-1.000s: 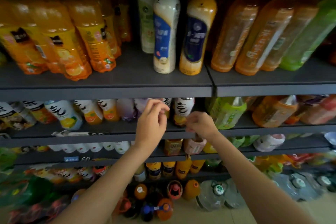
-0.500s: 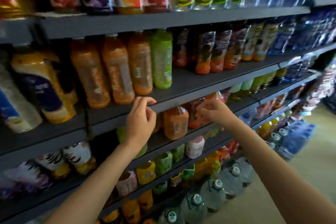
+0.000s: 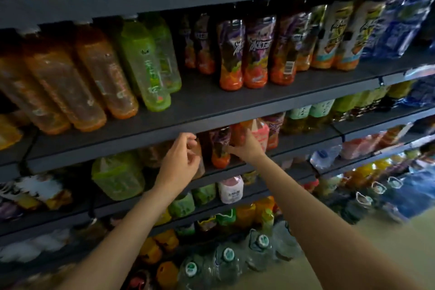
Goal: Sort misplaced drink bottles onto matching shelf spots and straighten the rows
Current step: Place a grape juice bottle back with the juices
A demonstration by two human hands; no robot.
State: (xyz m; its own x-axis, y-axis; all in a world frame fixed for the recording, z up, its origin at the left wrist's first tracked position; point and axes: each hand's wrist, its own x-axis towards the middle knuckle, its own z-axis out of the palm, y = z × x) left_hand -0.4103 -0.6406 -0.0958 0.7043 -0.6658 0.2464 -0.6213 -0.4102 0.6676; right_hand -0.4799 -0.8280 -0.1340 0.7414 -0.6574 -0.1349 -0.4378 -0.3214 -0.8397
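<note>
Both hands are reaching under the dark shelf [image 3: 164, 122] at the frame's centre. The left hand [image 3: 180, 160] is hovering with fingers loosely curled round nothing visible, just at 9 o'clock of a purple bottle [image 3: 220, 146] with an orange base. The right hand [image 3: 247, 148] is touching that bottle from 3 o'clock, thumb against its side; whether the fingers are closing round it or round the pink bottle [image 3: 260, 134] behind, I cannot tell. The purple bottle is standing upright near the lower shelf's front edge. At 11 o'clock, green bottles [image 3: 150, 66] are standing beside orange bottles [image 3: 70, 82].
</note>
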